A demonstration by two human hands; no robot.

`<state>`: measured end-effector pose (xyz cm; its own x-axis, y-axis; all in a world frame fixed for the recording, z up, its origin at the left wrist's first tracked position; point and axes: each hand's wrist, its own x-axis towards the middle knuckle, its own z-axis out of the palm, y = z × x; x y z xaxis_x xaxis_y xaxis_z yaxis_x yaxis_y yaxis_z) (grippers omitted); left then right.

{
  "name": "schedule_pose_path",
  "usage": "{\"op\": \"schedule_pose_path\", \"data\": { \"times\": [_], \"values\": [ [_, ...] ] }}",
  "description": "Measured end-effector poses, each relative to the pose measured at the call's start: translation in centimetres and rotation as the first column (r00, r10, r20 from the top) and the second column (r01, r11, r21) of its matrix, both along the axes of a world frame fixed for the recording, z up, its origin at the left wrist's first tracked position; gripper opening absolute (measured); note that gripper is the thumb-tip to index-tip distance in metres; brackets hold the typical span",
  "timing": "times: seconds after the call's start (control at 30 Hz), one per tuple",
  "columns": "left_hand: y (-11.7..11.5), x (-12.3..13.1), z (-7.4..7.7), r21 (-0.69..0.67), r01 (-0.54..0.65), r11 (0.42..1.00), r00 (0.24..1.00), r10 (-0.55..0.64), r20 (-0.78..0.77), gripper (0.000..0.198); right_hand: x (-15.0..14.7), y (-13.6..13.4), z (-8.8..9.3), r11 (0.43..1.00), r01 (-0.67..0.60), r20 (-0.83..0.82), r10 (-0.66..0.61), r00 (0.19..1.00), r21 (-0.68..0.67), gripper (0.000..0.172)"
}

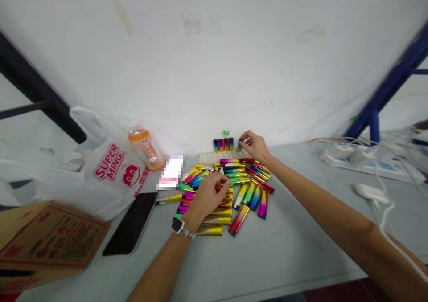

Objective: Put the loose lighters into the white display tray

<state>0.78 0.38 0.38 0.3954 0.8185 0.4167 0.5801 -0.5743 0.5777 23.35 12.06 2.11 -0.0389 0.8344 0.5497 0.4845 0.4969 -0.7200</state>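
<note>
My right hand (257,145) pinches a dark-topped lighter (240,145) upright at the right end of a white tray with small holes (209,157). Left of it, several metallic lighters (223,145) stand in a row on the tray against the wall. My left hand (212,189), with a watch at the wrist, is over a pile of shiny gradient lighters (214,219). Its fingers are curled and close together; whatever they hold is hidden. More lighters lie loose to the right, among them a red and yellow lighter (239,221).
A black phone (132,224), a blurred-screen device (171,173), an orange drink bottle (143,146), a white plastic bag (110,168) and a cardboard box (50,239) are on the left. A power strip (371,161) and a white charger with cables (371,193) lie right.
</note>
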Motion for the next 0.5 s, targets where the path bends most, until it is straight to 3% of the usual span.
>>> {"op": "schedule_pose_path", "data": {
  "times": [0.5],
  "values": [
    [0.0,-0.1,0.0,-0.018,0.000,1.000,1.000,0.000,0.006,0.020,1.0,3.9,0.0,1.000,-0.020,0.224,0.020,0.974,-0.002,0.007]
  ]
}}
